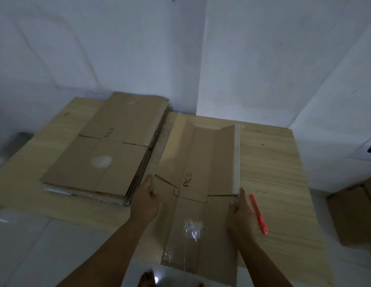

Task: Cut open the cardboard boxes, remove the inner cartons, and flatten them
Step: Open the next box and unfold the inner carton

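Observation:
A cut-open cardboard box [198, 162] marked "PICO" lies spread on the wooden table [271, 162], its far panels still bent upward in a shallow trough. Clear tape shows on its near flap. My left hand [146, 200] grips the box's left edge, thumb on top. My right hand [241, 212] holds the right edge near the taped strip, thumb on the cardboard. A stack of flattened boxes [105, 150] lies to the left. An orange utility knife [258, 213] lies on the table just right of my right hand.
White walls close off the back and right of the table. An unopened brown carton [354, 216] stands on the floor at the right. Grey floor tiles and a bare foot [147, 279] show below the table's near edge.

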{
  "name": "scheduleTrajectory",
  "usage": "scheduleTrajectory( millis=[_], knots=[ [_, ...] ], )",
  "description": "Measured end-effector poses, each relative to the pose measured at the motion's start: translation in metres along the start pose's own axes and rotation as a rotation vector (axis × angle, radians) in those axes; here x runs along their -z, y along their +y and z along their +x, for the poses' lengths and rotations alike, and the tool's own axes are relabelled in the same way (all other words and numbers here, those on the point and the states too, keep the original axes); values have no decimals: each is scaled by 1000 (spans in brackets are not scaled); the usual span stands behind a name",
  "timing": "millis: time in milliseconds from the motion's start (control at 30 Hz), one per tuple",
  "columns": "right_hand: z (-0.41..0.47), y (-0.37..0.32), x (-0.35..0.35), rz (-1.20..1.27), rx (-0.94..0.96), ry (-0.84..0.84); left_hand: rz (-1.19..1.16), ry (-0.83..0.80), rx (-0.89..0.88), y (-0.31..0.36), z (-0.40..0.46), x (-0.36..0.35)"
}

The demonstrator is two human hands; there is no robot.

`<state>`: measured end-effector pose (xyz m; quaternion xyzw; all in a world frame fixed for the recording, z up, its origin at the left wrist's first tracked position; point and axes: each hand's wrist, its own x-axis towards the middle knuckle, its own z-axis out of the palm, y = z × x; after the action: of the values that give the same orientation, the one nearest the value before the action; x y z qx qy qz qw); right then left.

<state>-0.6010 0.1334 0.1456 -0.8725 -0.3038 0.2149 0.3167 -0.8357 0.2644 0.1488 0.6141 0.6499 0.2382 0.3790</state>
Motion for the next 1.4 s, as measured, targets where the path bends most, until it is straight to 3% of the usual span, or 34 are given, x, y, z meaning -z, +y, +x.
scheduleTrajectory(
  millis=[333,700,1033,1400],
  knots=[
    [-31,-67,-17,106,83,157,-62,73,-174,0,41,79],
    [-66,-195,-91,123,187,145,-45,120,-261,-43,120,209],
    [-39,-264,-173,89,189,74,2,157,-197,-82,189,270],
    [15,-269,-233,-48,61,-98,103,81,-1,-121,259,257]
  ],
)
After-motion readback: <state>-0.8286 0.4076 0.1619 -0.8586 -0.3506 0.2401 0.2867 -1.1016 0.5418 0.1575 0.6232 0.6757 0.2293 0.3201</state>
